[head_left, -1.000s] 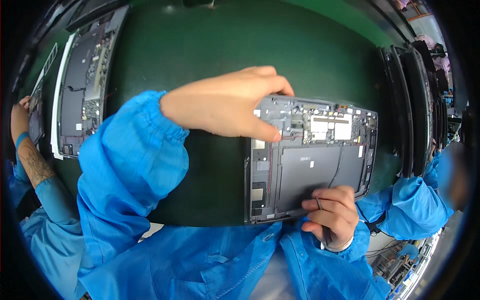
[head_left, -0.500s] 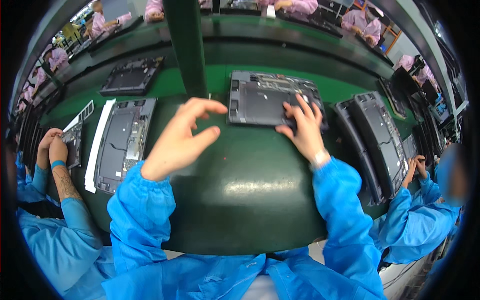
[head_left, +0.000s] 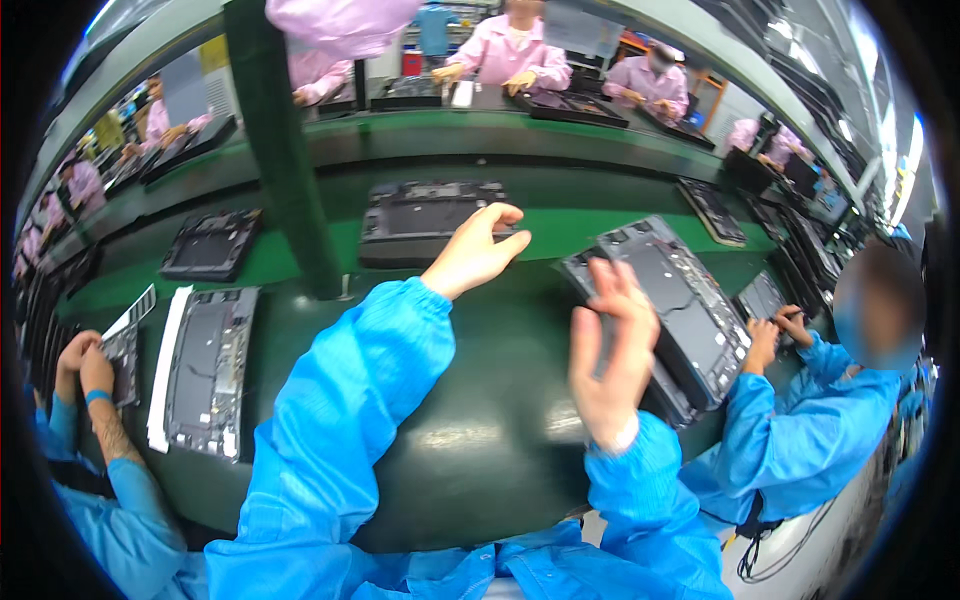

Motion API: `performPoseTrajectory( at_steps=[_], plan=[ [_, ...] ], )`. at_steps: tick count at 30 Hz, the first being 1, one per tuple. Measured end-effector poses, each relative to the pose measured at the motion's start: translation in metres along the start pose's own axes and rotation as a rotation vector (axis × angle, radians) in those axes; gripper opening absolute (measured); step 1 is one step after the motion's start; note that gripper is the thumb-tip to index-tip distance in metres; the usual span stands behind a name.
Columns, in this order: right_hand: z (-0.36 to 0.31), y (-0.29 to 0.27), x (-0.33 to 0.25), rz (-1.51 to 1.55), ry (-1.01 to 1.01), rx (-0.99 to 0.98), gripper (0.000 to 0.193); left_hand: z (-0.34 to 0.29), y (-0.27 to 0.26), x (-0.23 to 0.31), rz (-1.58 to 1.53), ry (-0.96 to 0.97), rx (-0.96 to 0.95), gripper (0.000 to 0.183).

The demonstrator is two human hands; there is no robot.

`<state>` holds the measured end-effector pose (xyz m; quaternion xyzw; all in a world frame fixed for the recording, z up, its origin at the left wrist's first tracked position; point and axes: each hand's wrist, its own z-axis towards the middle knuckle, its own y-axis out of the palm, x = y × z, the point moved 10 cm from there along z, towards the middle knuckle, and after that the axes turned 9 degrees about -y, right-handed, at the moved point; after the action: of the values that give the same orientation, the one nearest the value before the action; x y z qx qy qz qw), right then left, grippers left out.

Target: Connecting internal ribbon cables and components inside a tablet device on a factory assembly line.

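Laptop base units with bare insides lie on the green bench. My left hand (head_left: 480, 248) is open, thumb and fingers apart, over the near right corner of a dark laptop base (head_left: 415, 215) on the far green strip; I cannot tell whether it touches. My right hand (head_left: 618, 345) is also open and holds nothing. It is beside the left edge of two overlapping laptop bases (head_left: 690, 300) at the right, its fingers in front of the lower one. On the left, another laptop base (head_left: 210, 370) lies next to a white strip (head_left: 170, 365).
A green post (head_left: 285, 150) rises beyond my left arm. Further laptop bases (head_left: 210, 245) (head_left: 712, 212) lie along the far strip. Co-workers in blue sit close on both sides, their hands (head_left: 92, 365) (head_left: 775, 335) on parts. People in pink work across the bench.
My right hand has left the far laptop base and moved toward the overlapping ones at right. My left hand has reached forward and right toward the far base. The view has turned rightward.
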<state>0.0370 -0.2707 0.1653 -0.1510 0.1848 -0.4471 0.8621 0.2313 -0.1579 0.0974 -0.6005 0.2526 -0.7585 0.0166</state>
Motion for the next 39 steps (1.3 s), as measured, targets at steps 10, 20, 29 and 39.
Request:
performPoseTrajectory(
  at_steps=[10,20,29,39],
  plan=[
    [-0.113,-0.148,0.113,0.023,0.555,0.144,0.041,0.051,-0.032,-0.097,0.888,-0.425,-0.110,0.114],
    [-0.115,-0.135,0.107,-0.066,0.492,0.191,0.047,0.054,-0.008,-0.057,0.413,-0.064,0.099,0.068],
    [-0.116,-0.138,0.099,0.012,0.446,0.323,0.040,0.020,0.098,0.051,-0.343,0.048,-0.086,0.033],
    [-0.104,-0.088,0.000,0.337,0.183,0.189,0.052,-0.144,-0.051,-0.005,-0.651,0.012,0.226,0.017]
  ],
)
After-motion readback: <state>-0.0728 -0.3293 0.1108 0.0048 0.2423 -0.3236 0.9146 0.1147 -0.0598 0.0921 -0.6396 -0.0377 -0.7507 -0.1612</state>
